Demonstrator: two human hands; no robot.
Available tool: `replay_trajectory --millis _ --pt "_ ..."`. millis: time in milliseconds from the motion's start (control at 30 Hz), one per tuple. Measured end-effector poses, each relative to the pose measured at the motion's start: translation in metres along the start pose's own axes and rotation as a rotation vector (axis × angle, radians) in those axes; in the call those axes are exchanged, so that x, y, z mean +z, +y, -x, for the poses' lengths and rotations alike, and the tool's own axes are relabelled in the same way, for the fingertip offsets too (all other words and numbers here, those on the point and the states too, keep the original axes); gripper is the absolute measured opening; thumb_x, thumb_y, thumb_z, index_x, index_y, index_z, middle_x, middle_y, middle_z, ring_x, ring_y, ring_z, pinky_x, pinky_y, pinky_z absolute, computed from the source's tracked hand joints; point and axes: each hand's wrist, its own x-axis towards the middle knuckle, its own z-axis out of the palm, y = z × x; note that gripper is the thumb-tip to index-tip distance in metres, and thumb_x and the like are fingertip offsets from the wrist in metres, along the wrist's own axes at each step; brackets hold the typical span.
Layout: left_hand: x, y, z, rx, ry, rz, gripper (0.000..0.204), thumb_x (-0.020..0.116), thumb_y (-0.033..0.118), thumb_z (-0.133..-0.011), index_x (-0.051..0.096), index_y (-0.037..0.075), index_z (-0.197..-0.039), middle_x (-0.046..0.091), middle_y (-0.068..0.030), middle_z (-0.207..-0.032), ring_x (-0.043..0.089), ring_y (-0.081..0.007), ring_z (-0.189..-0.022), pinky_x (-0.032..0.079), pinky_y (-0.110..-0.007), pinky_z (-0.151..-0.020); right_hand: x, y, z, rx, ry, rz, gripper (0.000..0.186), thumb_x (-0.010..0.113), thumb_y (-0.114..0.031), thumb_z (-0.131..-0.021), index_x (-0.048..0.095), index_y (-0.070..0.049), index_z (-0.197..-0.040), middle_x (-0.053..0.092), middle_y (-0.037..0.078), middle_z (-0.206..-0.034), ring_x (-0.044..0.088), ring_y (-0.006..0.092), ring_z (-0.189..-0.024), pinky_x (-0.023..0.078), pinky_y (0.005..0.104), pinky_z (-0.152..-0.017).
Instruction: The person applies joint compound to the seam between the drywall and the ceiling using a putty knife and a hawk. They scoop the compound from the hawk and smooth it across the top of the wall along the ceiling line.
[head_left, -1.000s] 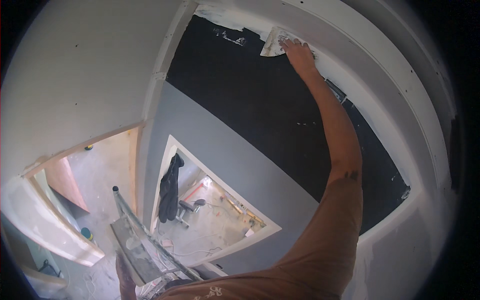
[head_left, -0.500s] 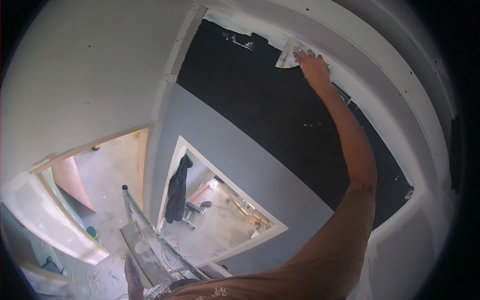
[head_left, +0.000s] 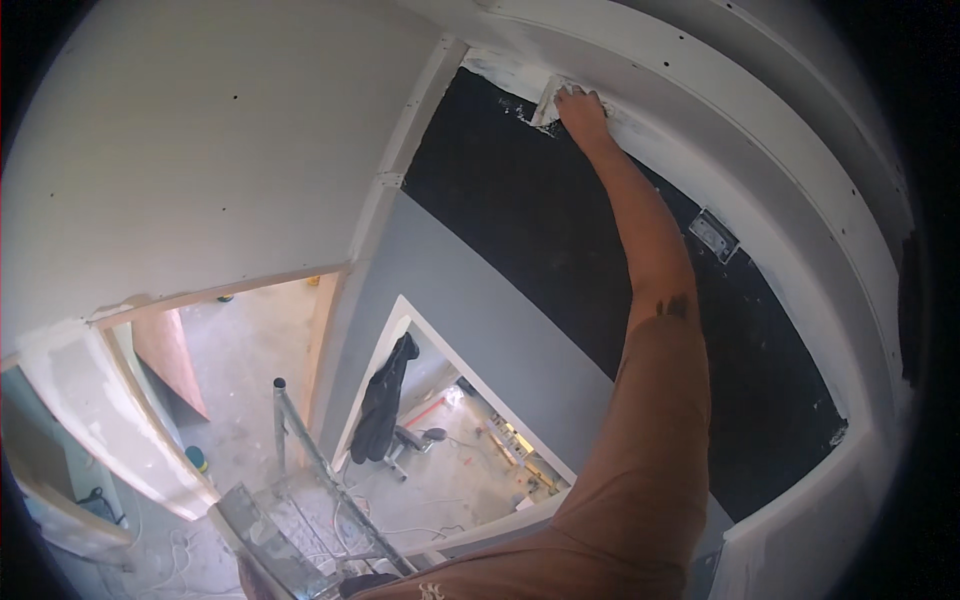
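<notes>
My right hand (head_left: 583, 108), its arm stretched far up, is closed on a wide taping knife (head_left: 546, 104) smeared with white compound. The blade lies against the top of the black wall panel (head_left: 520, 220), where a white compound strip (head_left: 505, 75) runs along the ceiling edge. At the lower left my left hand (head_left: 252, 582) is partly hidden behind a long metal plaster holder (head_left: 268, 545) with white residue and appears to grip it from below.
A recessed electrical box (head_left: 714, 236) sits in the black panel. Below me stand metal scaffold tubes (head_left: 325, 460). A dark jacket (head_left: 384, 400) hangs in the framed wall opening (head_left: 470, 375). Left of it is a wooden-framed doorway (head_left: 335, 300); cables (head_left: 185, 555) lie on the floor.
My right hand has drawn the taping knife left along the panel's top edge. The electrical box has come fully into sight. My left hand and the plaster holder sit lower in the view.
</notes>
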Motion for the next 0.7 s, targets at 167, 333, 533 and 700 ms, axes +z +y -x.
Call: replay_trajectory --millis 167,333,533,700 --pt "0.01 0.0 -0.02 0.002 -0.044 0.009 0.059 0.041 0.051 -0.105 0.045 0.006 -0.143 0.061 -0.0106 -0.125 0.062 -0.0231 -0.11 0.053 -0.038 -0.093 -0.006 0.009 0.019 0.008 -0.108 0.033 0.019 0.057 -0.018 -0.093 0.072 -0.012 -0.104 0.065 -0.001 -0.108 0.067 0.0193 -0.104 0.056 0.0415 -0.076" --pt "0.015 -0.001 -0.037 -0.024 -0.098 0.001 0.059 0.041 0.05 -0.105 0.044 0.005 -0.144 0.06 -0.0108 -0.126 0.062 -0.0231 -0.111 0.052 -0.038 -0.094 -0.016 0.041 0.066 -0.034 -0.051 0.047 0.022 0.056 -0.017 -0.093 0.071 -0.013 -0.109 0.065 0.0 -0.11 0.066 0.0193 -0.107 0.056 0.0421 -0.075" --pt "0.019 -0.009 -0.043 0.128 -0.324 -0.035 0.061 0.042 0.049 -0.105 0.041 0.005 -0.146 0.056 -0.0121 -0.132 0.057 -0.0235 -0.119 0.048 -0.039 -0.102 -0.039 0.085 0.145 -0.037 -0.128 0.041 0.045 0.061 -0.013 -0.089 0.061 -0.015 -0.134 0.059 0.001 -0.131 0.062 0.0211 -0.115 0.056 0.0394 -0.084" --pt "0.024 -0.006 -0.048 -0.081 -0.284 0.084 0.06 0.044 0.049 -0.105 0.045 0.005 -0.144 0.06 -0.0114 -0.127 0.061 -0.0244 -0.114 0.051 -0.04 -0.098 -0.065 0.111 0.184 -0.02 -0.198 0.06 0.054 0.065 -0.011 -0.086 0.056 -0.016 -0.139 0.058 0.0 -0.134 0.06 0.0219 -0.119 0.055 0.0385 -0.086"
